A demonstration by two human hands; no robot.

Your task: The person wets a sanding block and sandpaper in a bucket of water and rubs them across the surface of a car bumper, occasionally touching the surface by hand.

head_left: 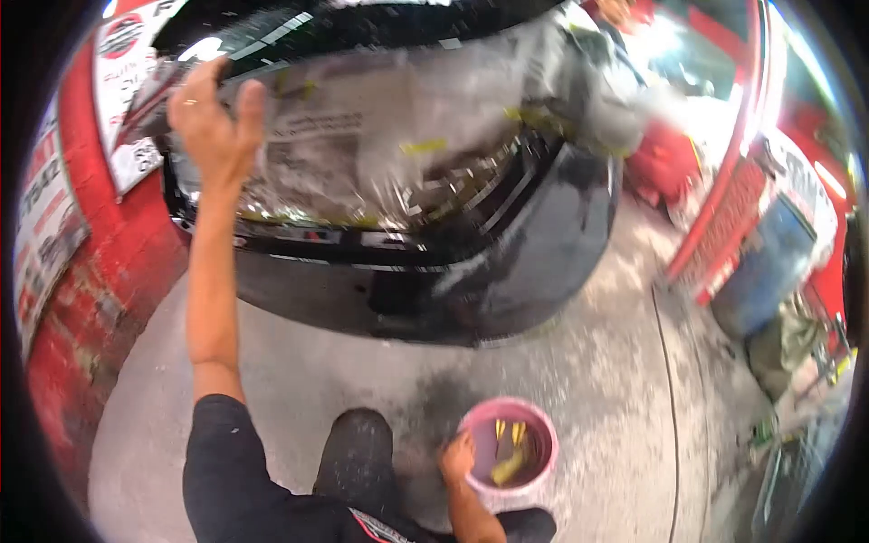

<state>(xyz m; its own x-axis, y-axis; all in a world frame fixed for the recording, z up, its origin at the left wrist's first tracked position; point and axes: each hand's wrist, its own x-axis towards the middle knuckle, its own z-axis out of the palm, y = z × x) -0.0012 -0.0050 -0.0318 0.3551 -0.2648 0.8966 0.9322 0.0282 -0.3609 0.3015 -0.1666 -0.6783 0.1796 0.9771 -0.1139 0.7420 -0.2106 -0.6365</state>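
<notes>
My left hand (pixel 217 122) is raised at the left side of a black car's rear end, thumb and fingers apart, holding nothing. Behind it, masking paper (pixel 380 136) with bits of yellow tape covers the middle of the car. Below the paper runs the glossy black bumper (pixel 380 303). Down by my knees, my right hand (pixel 459 457) is curled over the left rim of a pink bucket (pixel 546 425). Yellow pieces (pixel 510 463), perhaps sponges or cloths, lie inside it in murky liquid. The undersides of the right fingers are hidden.
A red wall with posters (pixel 127 72) stands close on the left. To the right are a red post (pixel 715 217), a blue barrel (pixel 765 262) and a greenish bag (pixel 786 348). A dark line (pixel 668 389) runs along the concrete floor (pixel 597 362).
</notes>
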